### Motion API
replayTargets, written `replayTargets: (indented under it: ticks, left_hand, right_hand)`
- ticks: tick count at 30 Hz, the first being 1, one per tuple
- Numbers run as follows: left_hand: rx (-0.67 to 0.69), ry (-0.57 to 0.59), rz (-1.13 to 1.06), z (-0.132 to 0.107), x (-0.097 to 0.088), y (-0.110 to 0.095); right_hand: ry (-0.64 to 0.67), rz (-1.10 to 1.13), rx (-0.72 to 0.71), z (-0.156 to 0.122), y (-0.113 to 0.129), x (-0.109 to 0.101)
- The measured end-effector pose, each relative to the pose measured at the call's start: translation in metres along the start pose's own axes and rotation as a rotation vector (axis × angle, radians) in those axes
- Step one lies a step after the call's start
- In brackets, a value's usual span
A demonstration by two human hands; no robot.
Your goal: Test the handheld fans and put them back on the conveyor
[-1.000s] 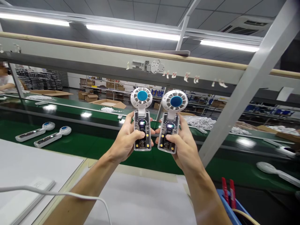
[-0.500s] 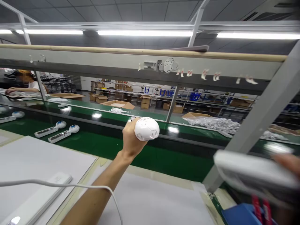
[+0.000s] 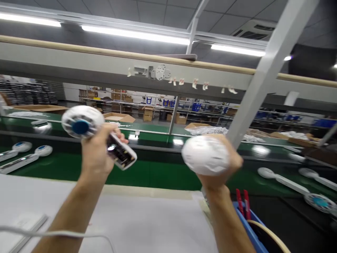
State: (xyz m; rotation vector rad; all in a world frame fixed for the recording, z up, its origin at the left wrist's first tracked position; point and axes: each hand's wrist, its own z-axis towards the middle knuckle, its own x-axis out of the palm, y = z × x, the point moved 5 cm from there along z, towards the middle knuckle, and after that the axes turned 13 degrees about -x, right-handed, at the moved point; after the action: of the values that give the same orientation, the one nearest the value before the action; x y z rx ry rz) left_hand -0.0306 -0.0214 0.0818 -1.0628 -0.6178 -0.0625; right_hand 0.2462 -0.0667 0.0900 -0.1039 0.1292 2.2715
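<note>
My left hand (image 3: 96,151) is closed around a white handheld fan (image 3: 83,121) with a round vented head and a blue centre. Its handle is uncovered on one side, baring dark inner parts. My right hand (image 3: 223,161) grips a second white fan (image 3: 205,154), its rounded head toward me and its handle hidden. Both are held up over the green conveyor belt (image 3: 158,175), apart from each other.
More white fans (image 3: 39,153) lie on the belt at left, and others (image 3: 286,182) at right. A blue bin (image 3: 246,225) with red-handled tools stands at lower right. A slanted grey post (image 3: 259,84) rises behind my right hand. A white cable (image 3: 52,232) crosses the lower left.
The view has swung right. My left hand has turned its fan, so the blue centre and uncovered handle show. My right hand has come in from the right edge with its fan.
</note>
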Motion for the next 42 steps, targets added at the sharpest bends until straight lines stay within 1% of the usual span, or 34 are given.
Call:
replayTargets:
  ticks: [2,3,4,5,6,8,10,12,13,15,16,18,20,24,27,31,34,36,38,40,42]
  left_hand:
    - [0.053,-0.036,-0.069,-0.003,-0.004,-0.014]
    - [0.042,-0.003,-0.08,-0.004,-0.003,-0.018]
    - [0.074,-0.004,-0.08,-0.007,-0.004,-0.022]
    - [0.08,0.028,-0.068,-0.009,-0.002,-0.024]
    - [0.054,0.085,-0.061,-0.01,0.001,-0.022]
    - [0.028,0.169,-0.064,-0.01,0.006,-0.017]
    - [-0.057,0.334,-0.034,-0.008,0.016,-0.005]
    - [-0.185,0.473,-0.039,-0.007,0.026,0.01]
    - [-0.279,0.54,-0.06,-0.007,0.03,0.019]
    - [-0.486,0.622,-0.143,-0.009,0.036,0.036]
    - [-0.549,0.628,-0.168,-0.009,0.037,0.042]
    - [-0.608,0.608,-0.151,-0.009,0.037,0.051]
    - [-0.627,0.573,-0.114,-0.008,0.035,0.057]
    - [-0.629,0.567,-0.026,-0.004,0.034,0.071]
    - [-0.636,0.534,0.051,0.003,0.033,0.089]
    - [-0.642,0.418,0.2,0.015,0.024,0.125]
    - [-0.621,0.342,0.366,0.024,0.011,0.158]
    - [-0.59,0.304,0.493,0.03,0.0,0.179]
    - [-0.555,0.267,0.642,0.036,-0.013,0.198]
    - [-0.503,0.225,0.805,0.042,-0.026,0.211]
    - [-0.443,0.188,0.967,0.047,-0.039,0.219]
  right_hand:
    - [-0.027,-0.025,-0.169,0.001,-0.002,0.013]
    - [-0.037,-0.04,-0.23,0.0,-0.003,0.02]
    - [-0.034,-0.051,-0.283,-0.002,-0.003,0.026]
    - [-0.023,-0.061,-0.311,-0.004,-0.004,0.031]
    - [-0.007,-0.068,-0.313,-0.005,-0.005,0.035]
    - [0.026,-0.057,-0.287,-0.008,-0.007,0.039]
    - [0.062,-0.007,-0.193,-0.01,-0.014,0.042]
    - [0.129,0.065,-0.034,-0.014,-0.027,0.049]
    - [0.176,0.092,0.061,-0.017,-0.035,0.053]
    - [0.289,0.102,0.245,-0.027,-0.052,0.065]
    - [0.349,0.091,0.323,-0.033,-0.06,0.071]
    - [0.462,0.066,0.443,-0.046,-0.076,0.083]
    - [0.54,0.076,0.524,-0.06,-0.091,0.094]
    - [0.576,0.114,0.727,-0.096,-0.121,0.113]
    - [0.617,0.096,0.833,-0.124,-0.136,0.128]
    - [0.757,0.023,0.864,-0.153,-0.143,0.143]
    - [0.935,-0.04,0.846,-0.164,-0.142,0.146]
    - [1.066,-0.061,0.823,-0.167,-0.139,0.147]
    - [1.164,-0.06,0.796,-0.168,-0.135,0.148]
    - [1.215,-0.048,0.762,-0.165,-0.131,0.148]
    - [1.234,-0.024,0.725,-0.158,-0.127,0.147]
